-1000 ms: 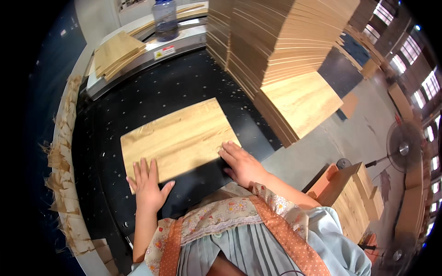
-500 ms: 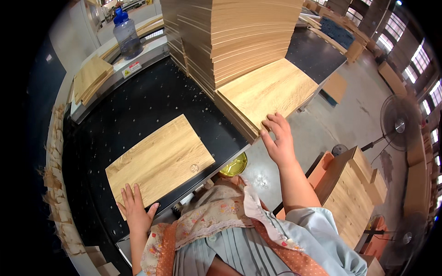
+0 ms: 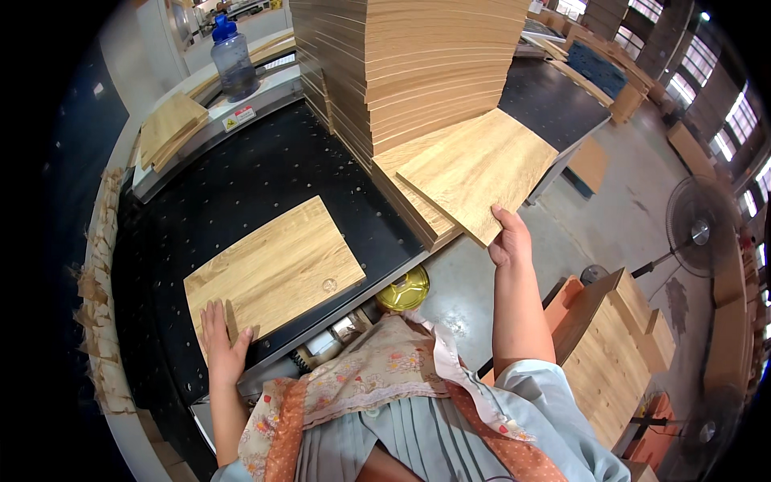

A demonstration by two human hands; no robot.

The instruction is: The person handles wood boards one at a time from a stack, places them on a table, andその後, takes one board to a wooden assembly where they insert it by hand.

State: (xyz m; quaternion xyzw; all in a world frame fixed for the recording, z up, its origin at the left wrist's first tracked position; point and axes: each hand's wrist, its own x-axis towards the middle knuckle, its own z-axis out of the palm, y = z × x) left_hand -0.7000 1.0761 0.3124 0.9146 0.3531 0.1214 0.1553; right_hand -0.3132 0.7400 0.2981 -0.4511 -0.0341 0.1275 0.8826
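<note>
My left hand (image 3: 224, 347) lies with fingers spread on the lower left end of a wood-grain board (image 3: 277, 265). That board rests flat on the black table and has a small round mark near its right corner. My right hand (image 3: 511, 234) grips the near corner of another wood-grain board (image 3: 482, 169), thumb on top and fingers underneath. This held board is turned askew over a low pile of like boards (image 3: 409, 201), which shows beneath its left edge. Behind it rises a tall stack of boards (image 3: 442, 64).
A clear bottle with a blue lid (image 3: 233, 60) stands on the white ledge behind the table, near some loose boards (image 3: 170, 128). Below the table edge sits a yellow round lid (image 3: 404, 287). To the right are a wooden-topped stand (image 3: 610, 369) and a fan (image 3: 697, 229).
My right hand has closed on the top board of the low pile and swung its near end out to the right. My left hand stays on the other board.
</note>
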